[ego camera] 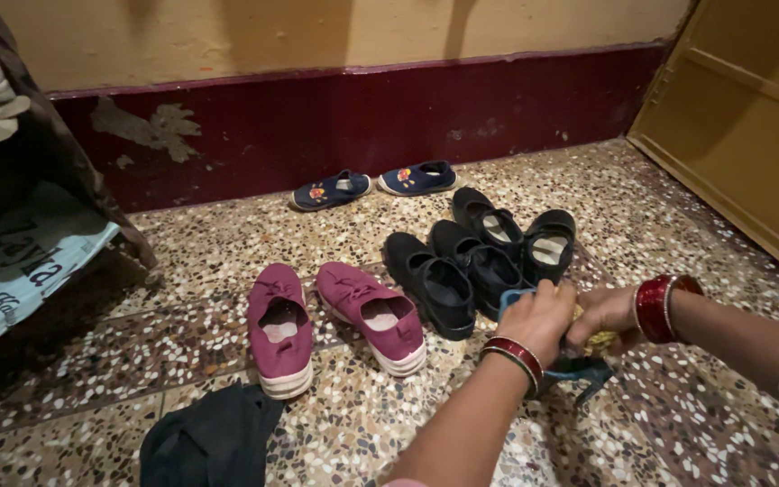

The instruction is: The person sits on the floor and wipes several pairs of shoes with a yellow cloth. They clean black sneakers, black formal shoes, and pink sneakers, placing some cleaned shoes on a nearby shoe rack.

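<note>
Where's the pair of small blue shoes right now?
In the head view, the small blue shoes sit side by side against the dark red wall base, beyond the maroon shoes and black shoes.

Single head-worn camera is looking steeply down and forward from above the speckled floor (678,424), facing the maroon-skirted wall (362,117). It is sitting close over both forearms, which are entering from the lower right edge. No second view is sharing this scene.
</note>
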